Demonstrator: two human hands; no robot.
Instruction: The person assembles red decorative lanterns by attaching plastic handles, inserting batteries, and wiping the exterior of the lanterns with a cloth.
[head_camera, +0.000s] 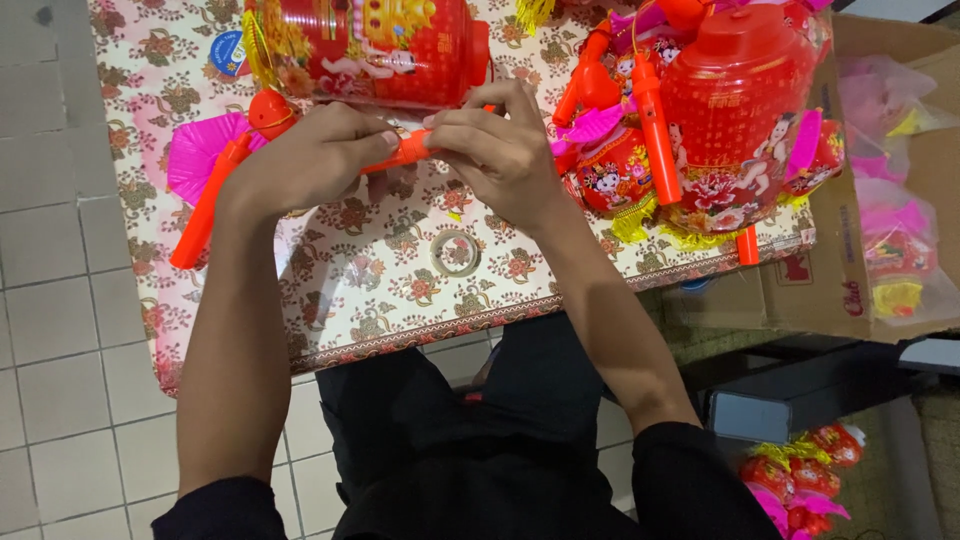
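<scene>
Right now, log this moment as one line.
left hand: holds orange stick | right hand: pinches same stick | behind: red lantern | surface: floral table

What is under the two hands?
An orange stick pokes out between the left hand and right hand, above the flowery tablecloth. The fingers cover most of it.

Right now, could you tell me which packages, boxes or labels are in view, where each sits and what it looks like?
Round sticker: on the floral tablecloth, far left of the big red lantern; blue and white.
Cardboard box: right of the table; brown, open-topped.
Clear plastic bags: inside that box; holding pink, red and yellow pieces.
</scene>
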